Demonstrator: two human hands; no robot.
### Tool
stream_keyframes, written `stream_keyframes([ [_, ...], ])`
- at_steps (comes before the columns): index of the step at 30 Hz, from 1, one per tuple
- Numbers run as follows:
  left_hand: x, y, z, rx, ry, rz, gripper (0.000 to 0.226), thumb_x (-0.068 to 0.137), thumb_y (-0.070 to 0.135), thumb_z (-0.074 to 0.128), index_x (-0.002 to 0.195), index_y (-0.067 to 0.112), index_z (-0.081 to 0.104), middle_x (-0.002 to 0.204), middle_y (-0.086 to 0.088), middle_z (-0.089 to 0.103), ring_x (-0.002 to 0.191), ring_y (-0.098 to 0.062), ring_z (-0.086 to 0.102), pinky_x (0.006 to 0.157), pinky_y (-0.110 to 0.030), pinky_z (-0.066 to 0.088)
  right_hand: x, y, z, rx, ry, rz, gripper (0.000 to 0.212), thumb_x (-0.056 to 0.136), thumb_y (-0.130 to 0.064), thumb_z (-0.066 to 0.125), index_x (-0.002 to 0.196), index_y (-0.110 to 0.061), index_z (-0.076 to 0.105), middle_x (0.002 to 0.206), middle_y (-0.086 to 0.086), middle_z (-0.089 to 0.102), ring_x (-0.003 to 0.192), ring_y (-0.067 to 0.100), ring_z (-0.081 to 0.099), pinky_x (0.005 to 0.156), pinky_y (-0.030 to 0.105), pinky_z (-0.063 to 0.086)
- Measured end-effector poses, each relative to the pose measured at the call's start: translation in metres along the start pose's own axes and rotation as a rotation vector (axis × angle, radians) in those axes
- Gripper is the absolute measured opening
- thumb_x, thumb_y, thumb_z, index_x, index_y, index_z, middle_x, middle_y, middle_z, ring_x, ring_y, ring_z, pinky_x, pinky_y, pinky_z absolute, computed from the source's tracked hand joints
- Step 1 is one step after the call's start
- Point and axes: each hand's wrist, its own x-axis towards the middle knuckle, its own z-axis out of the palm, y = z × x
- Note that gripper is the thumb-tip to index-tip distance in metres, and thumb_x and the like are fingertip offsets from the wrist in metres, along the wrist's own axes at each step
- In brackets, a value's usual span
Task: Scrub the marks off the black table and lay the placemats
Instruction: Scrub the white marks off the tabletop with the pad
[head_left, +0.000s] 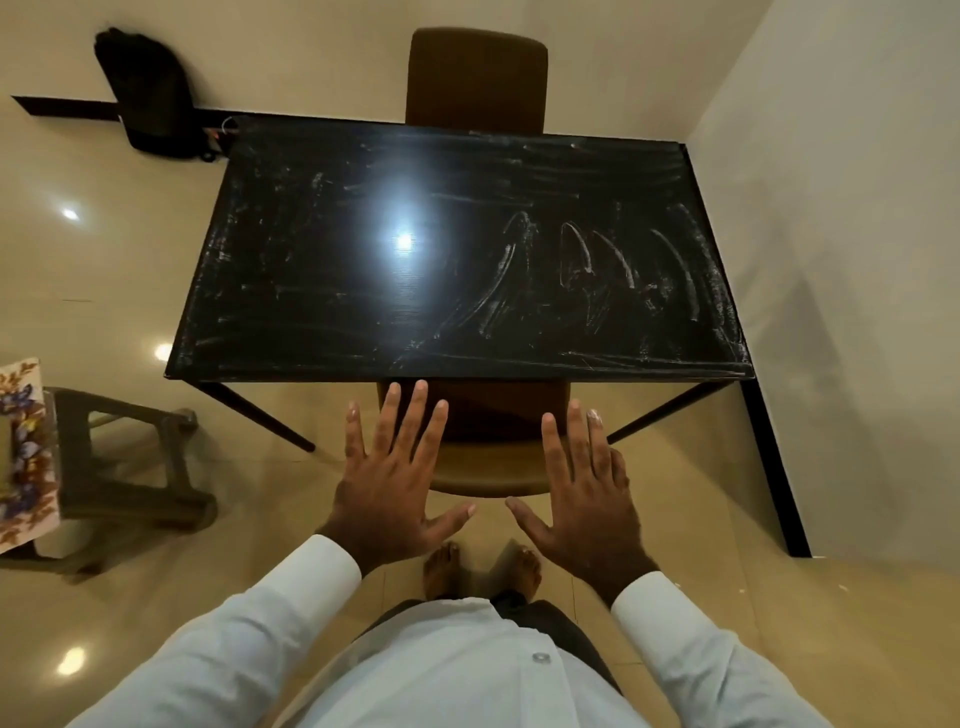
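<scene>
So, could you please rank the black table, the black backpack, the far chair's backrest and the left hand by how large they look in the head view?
1. black table
2. left hand, though nearness to the camera inflates it
3. far chair's backrest and black backpack, too alike to separate

You stand at the near long edge of the table (337, 291), and your feet (480, 569) are on the floor just short of it. A chair (493, 467) is tucked under that near edge, straight ahead of you; a second chair (477, 78) stands at the far edge, opposite the first. The table's right end lies close along the wall on your right. A bag (148, 93) leans against the far wall, beyond the table's far left corner. To your left, apart from the table, stands a stool (130, 467), with placemats (23, 447) on something at the frame's edge beside it. Your left hand (387, 483) and right hand (584, 493) hover side by side over the near chair, short of the table edge.
</scene>
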Motion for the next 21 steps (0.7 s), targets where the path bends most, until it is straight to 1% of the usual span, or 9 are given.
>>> stream_keyframes([
  [7, -0.032, 0.002, -0.001, -0.014, 0.007, -0.051, 0.119, 0.092, 0.097, 0.033, 0.178, 0.016, 0.018, 0.187, -0.015, 0.000, 0.172, -0.045, 0.001, 0.128, -0.079, 0.012, -0.014, -0.006, -0.005, -0.012, 0.016, -0.023, 0.110, 0.097, -0.089, 0.044, 0.178, -0.020, 0.015, 0.186, 0.013, -0.001, 0.171, 0.040, 0.003, 0.132, 0.063, 0.024],
  [11, -0.064, 0.007, -0.004, -0.026, 0.009, -0.125, 0.119, 0.092, 0.096, 0.037, 0.178, 0.015, 0.019, 0.186, -0.016, 0.003, 0.172, -0.045, 0.003, 0.128, -0.078, 0.016, -0.023, -0.013, -0.002, 0.013, -0.001, -0.109, 0.110, 0.097, -0.088, 0.046, 0.178, -0.019, 0.017, 0.186, 0.013, 0.001, 0.171, 0.040, 0.003, 0.132, 0.064, 0.027],
  [14, -0.099, 0.012, -0.006, -0.040, -0.004, -0.231, 0.120, 0.092, 0.096, 0.040, 0.177, 0.013, 0.022, 0.187, -0.015, 0.005, 0.172, -0.044, 0.004, 0.129, -0.076, 0.015, -0.033, -0.023, 0.003, 0.032, -0.023, -0.204, 0.110, 0.098, -0.087, 0.045, 0.178, -0.018, 0.015, 0.186, 0.014, -0.001, 0.171, 0.040, 0.002, 0.130, 0.065, 0.030],
  [16, -0.124, 0.016, -0.005, -0.046, -0.021, -0.285, 0.120, 0.093, 0.095, 0.040, 0.177, 0.013, 0.022, 0.187, -0.014, 0.004, 0.172, -0.043, 0.004, 0.131, -0.075, 0.014, -0.039, -0.032, 0.006, 0.038, -0.051, -0.263, 0.110, 0.098, -0.086, 0.044, 0.178, -0.017, 0.014, 0.186, 0.014, -0.003, 0.171, 0.040, 0.001, 0.130, 0.065, 0.029],
  [21, -0.189, 0.022, -0.005, -0.035, -0.050, -0.424, 0.118, 0.094, 0.095, 0.033, 0.178, 0.014, 0.019, 0.187, -0.011, 0.002, 0.173, -0.040, 0.001, 0.132, -0.073, 0.012, -0.061, -0.067, 0.017, 0.062, -0.107, -0.392, 0.111, 0.098, -0.088, 0.042, 0.178, -0.016, 0.014, 0.185, 0.016, -0.004, 0.171, 0.040, -0.002, 0.132, 0.064, 0.024],
])
